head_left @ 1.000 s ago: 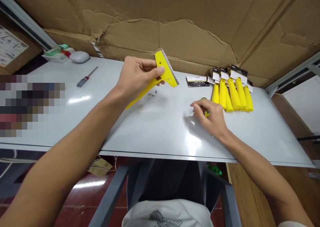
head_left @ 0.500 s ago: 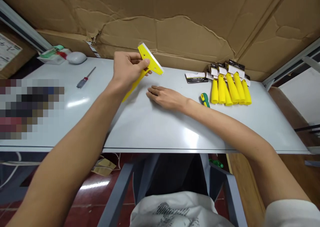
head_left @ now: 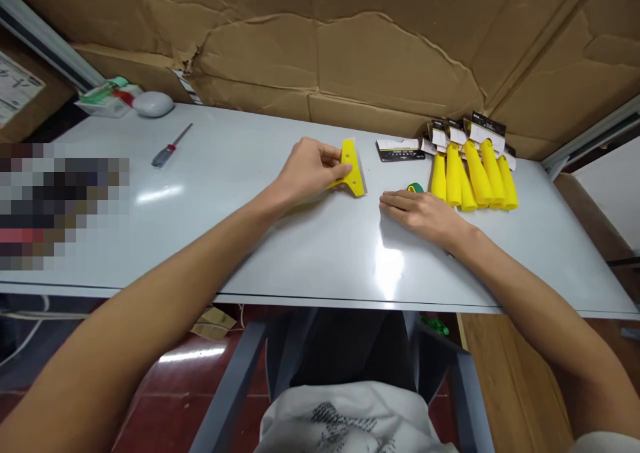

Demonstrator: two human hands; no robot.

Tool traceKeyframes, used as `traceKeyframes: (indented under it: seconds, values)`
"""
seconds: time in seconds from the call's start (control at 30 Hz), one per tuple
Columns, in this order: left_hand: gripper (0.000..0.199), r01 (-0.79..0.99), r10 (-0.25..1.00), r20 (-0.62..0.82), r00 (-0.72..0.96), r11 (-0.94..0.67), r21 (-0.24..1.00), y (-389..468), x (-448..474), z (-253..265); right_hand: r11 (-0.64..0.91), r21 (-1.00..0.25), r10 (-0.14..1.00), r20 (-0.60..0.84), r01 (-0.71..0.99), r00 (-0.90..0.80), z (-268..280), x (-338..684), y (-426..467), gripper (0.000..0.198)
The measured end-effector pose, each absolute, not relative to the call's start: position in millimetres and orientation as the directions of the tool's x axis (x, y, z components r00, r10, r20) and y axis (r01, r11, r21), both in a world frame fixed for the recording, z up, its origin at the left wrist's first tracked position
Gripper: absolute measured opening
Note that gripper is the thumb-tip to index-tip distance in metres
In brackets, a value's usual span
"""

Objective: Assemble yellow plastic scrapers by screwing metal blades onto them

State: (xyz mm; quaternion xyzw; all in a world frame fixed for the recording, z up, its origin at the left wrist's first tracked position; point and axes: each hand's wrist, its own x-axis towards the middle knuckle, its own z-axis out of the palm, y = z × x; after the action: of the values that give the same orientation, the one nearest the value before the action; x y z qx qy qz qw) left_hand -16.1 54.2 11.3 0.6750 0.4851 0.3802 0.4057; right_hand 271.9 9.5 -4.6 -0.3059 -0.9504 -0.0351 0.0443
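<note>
My left hand is closed around a yellow scraper near its head, with the thumb on top. The blade side faces right, and the handle trails low over the table, partly behind my hand. To the right, my right hand lies palm down with its fingers stretched out. It covers most of a green-and-yellow screwdriver; only the end of its handle shows past the fingers. Whether the palm touches it I cannot tell.
A black-and-white card lies at the back. Several yellow handles with card tags are grouped at right. A grey-handled screwdriver and a white mouse-shaped object are at left. Cardboard stands behind the white table.
My left hand has moved right and lower with the scraper, whose head has turned so the blade faces right. My right hand has slid right onto the green-and-yellow screwdriver.
</note>
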Motion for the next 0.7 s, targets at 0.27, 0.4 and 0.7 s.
traceKeyframes:
  seconds: [0.27,0.4,0.7]
  values:
    - [0.023,0.404,0.922,0.129,0.364,-0.281,0.871,27.6,-1.6,18.3,0.709,-0.295,0.705,0.336,0.641,-0.625,-2.1,279.1,2.3,0.029]
    - [0.025,0.369,0.899,0.234,0.369,-0.373,0.851,18.2,4.2,17.5,0.529,-0.713,0.848,0.472,0.461,-0.241,8.5,275.3,-4.7,0.014]
    - [0.049,0.197,0.838,0.301,0.454,-0.424,0.884,-6.1,14.2,17.0,0.107,-0.991,0.981,0.118,-0.079,-0.156,6.4,257.8,-6.2,0.045]
